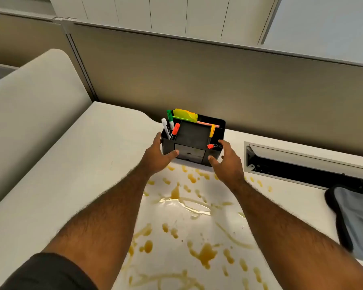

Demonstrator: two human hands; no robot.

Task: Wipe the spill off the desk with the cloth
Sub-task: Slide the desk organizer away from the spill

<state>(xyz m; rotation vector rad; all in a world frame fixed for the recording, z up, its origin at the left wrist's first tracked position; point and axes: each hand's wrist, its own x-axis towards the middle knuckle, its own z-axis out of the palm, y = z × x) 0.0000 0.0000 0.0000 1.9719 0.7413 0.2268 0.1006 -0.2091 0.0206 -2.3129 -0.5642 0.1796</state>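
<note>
Across the desk (88, 164) spreads one brown spill (189, 222); both hands, left (158, 156) and right (226, 162), half-open, flank one black organizer (194, 141). One cloth (352, 220) lies right, apart.

A black desk organiser (194, 141) stands against the grey partition panel (197, 76), holding markers (170, 127) (white, green and red-capped) in its left compartment, yellow sticky notes (186, 115) behind. To its right, an open cable tray (302, 162) is recessed in the surface.

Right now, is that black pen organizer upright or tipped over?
Upright: the black pen organizer has its open top facing up, with markers standing in it.
</note>
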